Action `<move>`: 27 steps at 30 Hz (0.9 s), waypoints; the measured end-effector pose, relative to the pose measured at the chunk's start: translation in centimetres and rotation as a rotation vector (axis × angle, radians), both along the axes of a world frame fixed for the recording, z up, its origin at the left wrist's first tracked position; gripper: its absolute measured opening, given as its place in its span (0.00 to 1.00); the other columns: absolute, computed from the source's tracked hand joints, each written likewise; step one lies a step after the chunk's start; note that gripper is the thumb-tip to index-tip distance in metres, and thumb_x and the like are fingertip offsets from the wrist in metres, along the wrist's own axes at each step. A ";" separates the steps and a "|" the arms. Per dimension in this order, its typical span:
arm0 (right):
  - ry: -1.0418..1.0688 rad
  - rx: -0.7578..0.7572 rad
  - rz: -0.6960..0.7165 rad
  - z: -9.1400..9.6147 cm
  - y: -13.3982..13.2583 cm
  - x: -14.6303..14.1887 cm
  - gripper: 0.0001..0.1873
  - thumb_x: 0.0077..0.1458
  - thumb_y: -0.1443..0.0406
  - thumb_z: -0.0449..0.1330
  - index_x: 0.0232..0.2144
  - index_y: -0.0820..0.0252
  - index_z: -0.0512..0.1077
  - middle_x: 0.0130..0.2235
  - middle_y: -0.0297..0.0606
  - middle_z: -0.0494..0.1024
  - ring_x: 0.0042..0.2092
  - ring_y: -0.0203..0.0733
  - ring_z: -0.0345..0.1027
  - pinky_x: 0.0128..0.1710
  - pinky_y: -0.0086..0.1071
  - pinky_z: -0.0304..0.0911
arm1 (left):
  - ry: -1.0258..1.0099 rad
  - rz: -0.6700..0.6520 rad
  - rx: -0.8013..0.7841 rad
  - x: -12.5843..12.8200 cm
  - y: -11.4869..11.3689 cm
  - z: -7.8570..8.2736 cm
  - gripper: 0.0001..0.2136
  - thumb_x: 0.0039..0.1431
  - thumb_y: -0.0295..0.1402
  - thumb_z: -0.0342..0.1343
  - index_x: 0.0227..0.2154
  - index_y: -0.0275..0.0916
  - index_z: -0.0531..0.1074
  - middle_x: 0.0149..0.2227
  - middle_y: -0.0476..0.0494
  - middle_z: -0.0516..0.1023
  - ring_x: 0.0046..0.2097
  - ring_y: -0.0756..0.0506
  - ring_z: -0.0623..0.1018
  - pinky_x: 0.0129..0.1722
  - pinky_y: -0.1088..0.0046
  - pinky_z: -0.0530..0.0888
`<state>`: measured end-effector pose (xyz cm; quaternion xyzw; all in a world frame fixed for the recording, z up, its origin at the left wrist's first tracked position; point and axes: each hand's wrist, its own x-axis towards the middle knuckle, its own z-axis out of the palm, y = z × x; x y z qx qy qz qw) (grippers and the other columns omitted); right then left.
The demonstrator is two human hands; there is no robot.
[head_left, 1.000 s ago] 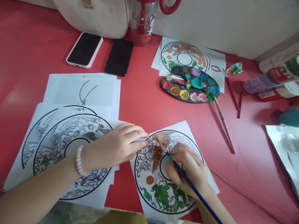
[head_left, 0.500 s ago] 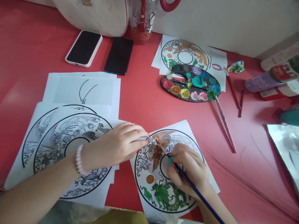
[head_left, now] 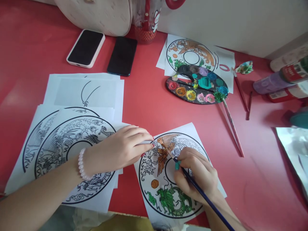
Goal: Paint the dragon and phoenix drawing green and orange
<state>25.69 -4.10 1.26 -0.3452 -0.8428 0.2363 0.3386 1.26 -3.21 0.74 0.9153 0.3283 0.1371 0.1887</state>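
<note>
The brush (head_left: pixel 207 199), pinched in the right hand (head_left: pixel 198 173), has edged rightward over the orange bird (head_left: pixel 163 155), colouring apparently continuing; the left hand (head_left: pixel 120 147), fingers extended, meets the edge of the sheet (head_left: pixel 166 181) on the table (head_left: pixel 149 109).

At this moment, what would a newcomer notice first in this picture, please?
The eye would probably fall first on the partly coloured drawing at the near edge of the red table, with its green dragon and orange bird. The right hand holds a blue brush over it. Beyond lies the black palette of bright paints.
</note>
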 end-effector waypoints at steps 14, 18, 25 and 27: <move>-0.004 -0.005 -0.011 0.2 0.1 0.2 0.13 0.46 0.78 0.51 0.26 0.57 0.55 0.24 0.32 0.59 0.27 0.34 0.55 0.23 0.31 0.55 | 0.007 0.002 0.004 0.1 0.1 0.1 0.12 0.64 0.26 0.46 0.47 0.35 0.69 0.50 0.40 0.72 0.52 0.41 0.69 0.52 0.56 0.70; 0.023 0.004 0.012 0.2 0.1 0.2 0.13 0.46 0.78 0.50 0.26 0.56 0.55 0.23 0.31 0.59 0.26 0.35 0.54 0.22 0.31 0.54 | 0.001 0.003 0.005 0.1 0.1 0.1 0.12 0.64 0.26 0.46 0.47 0.36 0.69 0.50 0.40 0.72 0.52 0.41 0.69 0.52 0.55 0.70; -0.016 0.011 0.030 0.3 0.1 0.1 0.13 0.46 0.78 0.49 0.26 0.56 0.54 0.23 0.32 0.60 0.26 0.36 0.56 0.23 0.32 0.55 | -0.002 0.003 0.004 0.0 0.0 0.0 0.12 0.63 0.26 0.48 0.47 0.36 0.69 0.50 0.40 0.73 0.52 0.41 0.69 0.53 0.56 0.70; 0.003 0.016 0.046 0.4 0.1 0.2 0.13 0.45 0.78 0.49 0.26 0.56 0.54 0.23 0.32 0.60 0.25 0.35 0.55 0.22 0.32 0.55 | -0.003 0.003 0.009 0.0 0.0 0.1 0.12 0.63 0.25 0.48 0.47 0.36 0.69 0.50 0.40 0.73 0.52 0.41 0.70 0.53 0.56 0.70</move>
